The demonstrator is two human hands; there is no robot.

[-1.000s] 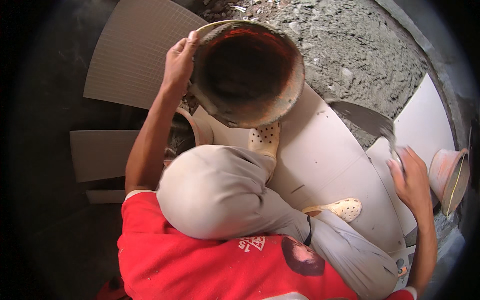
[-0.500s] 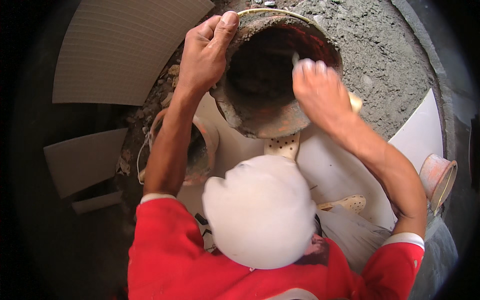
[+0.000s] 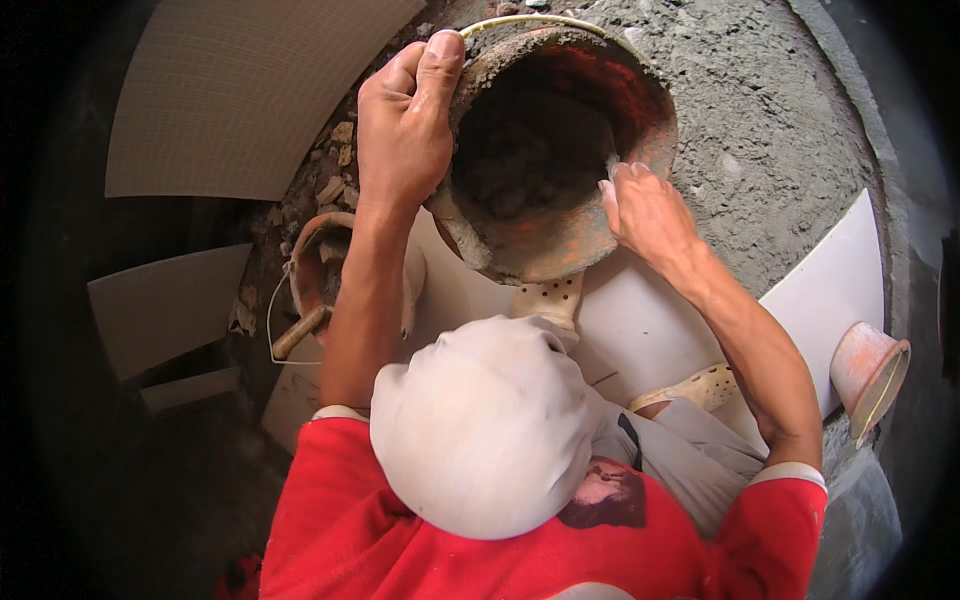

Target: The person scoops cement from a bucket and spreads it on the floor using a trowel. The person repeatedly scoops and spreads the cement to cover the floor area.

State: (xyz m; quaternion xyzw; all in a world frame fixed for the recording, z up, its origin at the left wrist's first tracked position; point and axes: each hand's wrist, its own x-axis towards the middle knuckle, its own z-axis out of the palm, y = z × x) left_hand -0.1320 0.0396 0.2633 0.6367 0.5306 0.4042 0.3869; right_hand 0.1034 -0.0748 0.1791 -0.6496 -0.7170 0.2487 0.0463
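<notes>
A mortar-smeared orange bucket stands tilted, with its mouth facing me. My left hand is closed on its rim at the left, thumb up beside the pale wire handle. Grey mortar lies in the dark inside of the bucket. At the right side of the mouth, my right hand is closed round a trowel, whose grey blade reaches into the bucket. The trowel's grip is hidden by my fingers.
Rough wet mortar spreads at the far right. White tiles lie below the bucket, near a perforated clog. Left stands a second bucket with a wooden-handled tool; a smaller bucket lies right. Tile sheets lean far left.
My right hand has moved down and slightly right along the bucket's mouth with the trowel. The bucket and my left hand have shifted slightly left. More of the second bucket shows.
</notes>
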